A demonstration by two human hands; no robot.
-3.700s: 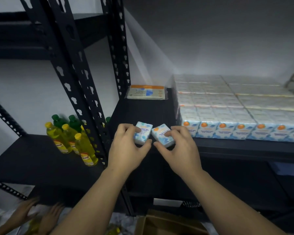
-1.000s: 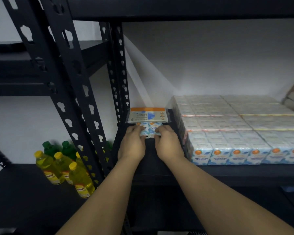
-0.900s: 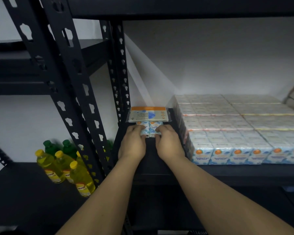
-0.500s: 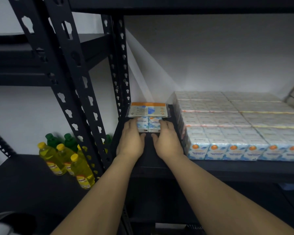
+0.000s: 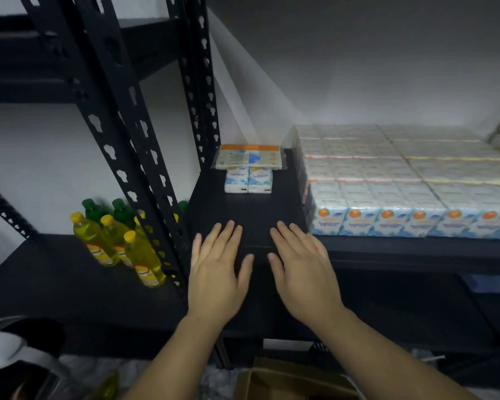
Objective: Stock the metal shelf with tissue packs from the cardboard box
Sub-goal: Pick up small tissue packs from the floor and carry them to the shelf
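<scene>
Two small white-and-blue tissue packs (image 5: 248,180) lie side by side at the back left of the black metal shelf (image 5: 248,217), right in front of a flat orange-topped pack (image 5: 248,157). My left hand (image 5: 218,272) and my right hand (image 5: 300,269) hover flat over the shelf's front edge, fingers straight, holding nothing, well short of the two packs. A large block of stacked tissue packs (image 5: 401,180) fills the shelf to the right. The cardboard box (image 5: 295,382) shows at the bottom edge, below my arms.
Slotted black uprights (image 5: 145,157) stand left of the shelf. Several yellow and green bottles (image 5: 119,241) stand on a lower black shelf at the left. A white object (image 5: 3,345) sits at the bottom left corner.
Both hands pushed the two small packs back against the flat pack, let go and drew back toward the shelf's front edge. The packs stay where they were left.
</scene>
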